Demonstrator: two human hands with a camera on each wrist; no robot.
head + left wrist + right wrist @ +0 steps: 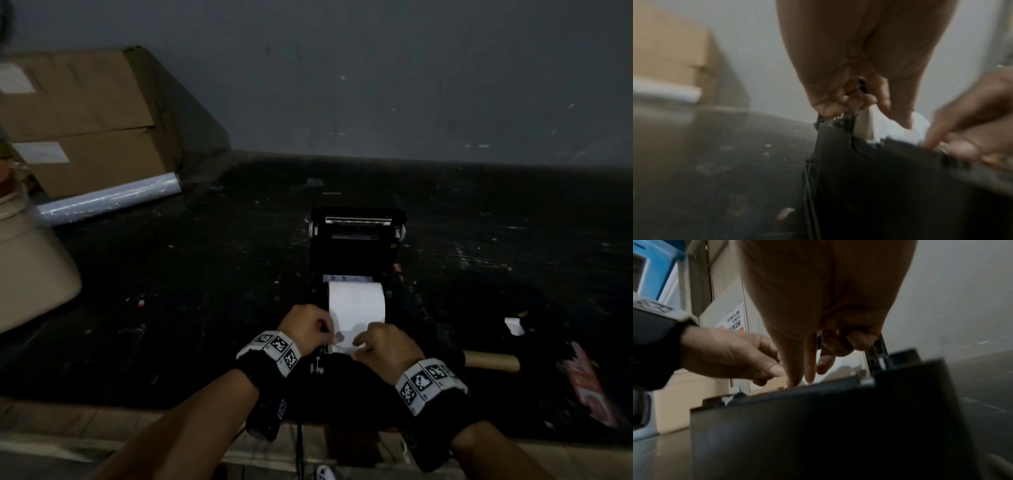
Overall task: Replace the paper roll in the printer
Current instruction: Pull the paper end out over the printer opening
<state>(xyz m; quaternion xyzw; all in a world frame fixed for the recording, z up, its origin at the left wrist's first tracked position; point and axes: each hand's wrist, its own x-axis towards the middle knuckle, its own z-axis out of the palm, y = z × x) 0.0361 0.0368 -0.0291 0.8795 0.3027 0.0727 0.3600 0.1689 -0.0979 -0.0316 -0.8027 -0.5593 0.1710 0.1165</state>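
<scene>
The black printer (358,246) stands on the dark table with its lid swung up and back. A white paper roll (356,301) lies in its open bay, and the loose end (346,342) is drawn toward me over the front edge. My left hand (325,330) pinches the left side of that loose end at the printer's front corner (830,134). My right hand (361,342) pinches its right side, with the index and middle fingertips (797,381) down on the front lip. A bare brown cardboard core (493,361) lies on the table to the right.
Cardboard boxes (85,116) are stacked at the back left, with a roll of clear film (109,202) lying in front of them. A beige container (30,267) stands at the left edge. A white scrap (513,325) and a red packet (589,387) lie at the right.
</scene>
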